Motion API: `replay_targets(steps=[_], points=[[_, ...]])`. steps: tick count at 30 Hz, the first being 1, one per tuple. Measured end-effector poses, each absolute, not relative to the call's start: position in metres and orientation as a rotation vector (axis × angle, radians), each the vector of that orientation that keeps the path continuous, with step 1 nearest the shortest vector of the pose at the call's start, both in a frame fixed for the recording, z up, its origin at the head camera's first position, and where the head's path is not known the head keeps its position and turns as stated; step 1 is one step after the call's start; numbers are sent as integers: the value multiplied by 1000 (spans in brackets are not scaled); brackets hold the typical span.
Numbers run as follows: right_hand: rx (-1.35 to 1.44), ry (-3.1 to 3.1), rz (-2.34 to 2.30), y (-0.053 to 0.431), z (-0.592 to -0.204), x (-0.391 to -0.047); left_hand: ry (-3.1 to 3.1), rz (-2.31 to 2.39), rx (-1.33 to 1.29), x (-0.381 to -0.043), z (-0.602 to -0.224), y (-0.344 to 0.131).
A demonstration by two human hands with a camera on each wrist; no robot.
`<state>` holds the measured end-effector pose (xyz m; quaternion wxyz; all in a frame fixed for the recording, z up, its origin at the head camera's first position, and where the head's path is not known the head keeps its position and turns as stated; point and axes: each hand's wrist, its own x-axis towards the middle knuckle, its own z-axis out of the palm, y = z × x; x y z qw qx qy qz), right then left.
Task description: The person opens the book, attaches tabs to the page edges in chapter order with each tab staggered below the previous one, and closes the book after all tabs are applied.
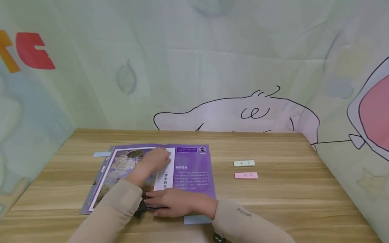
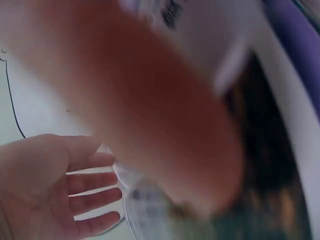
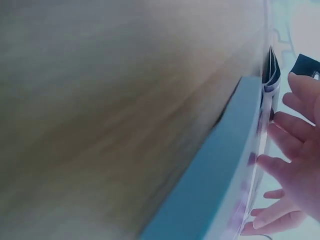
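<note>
An open booklet (image 1: 194, 168) with purple pages lies on the table, a landscape painting (image 1: 117, 173) printed on its left page. My left hand (image 1: 156, 159) rests on the upper part of the booklet by the centre fold, over a white strip with printed characters. Lower down, my right hand (image 1: 174, 201) lies flat across the booklet's bottom edge near the fold, its fingers pointing left and slightly spread. A blurred finger (image 2: 150, 100) fills much of the left wrist view. Pale blue tabs (image 1: 197, 220) stick out at the booklet's bottom and left edges.
To the right of the booklet, a pale green slip (image 1: 244, 163) and a pink slip (image 1: 246, 176) with handwriting lie on the wood-grain table (image 1: 282, 202). Behind the table hangs a printed cloth (image 1: 194, 74) with cartoon drawings.
</note>
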<state>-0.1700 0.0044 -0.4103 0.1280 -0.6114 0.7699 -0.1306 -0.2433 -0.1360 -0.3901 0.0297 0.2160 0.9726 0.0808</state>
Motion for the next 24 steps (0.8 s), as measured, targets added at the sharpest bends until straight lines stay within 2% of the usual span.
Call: replay_targets(steps=[8, 17, 24], points=[[-1772, 2239, -582, 27, -407, -179, 2958, 461, 880, -247, -389, -109], [-1767, 2396, -656, 82, -400, -203, 2890, 656, 998, -253, -391, -84], [-1612, 2493, -728, 126, -392, -218, 2819, 752, 1034, -250, -389, -62]])
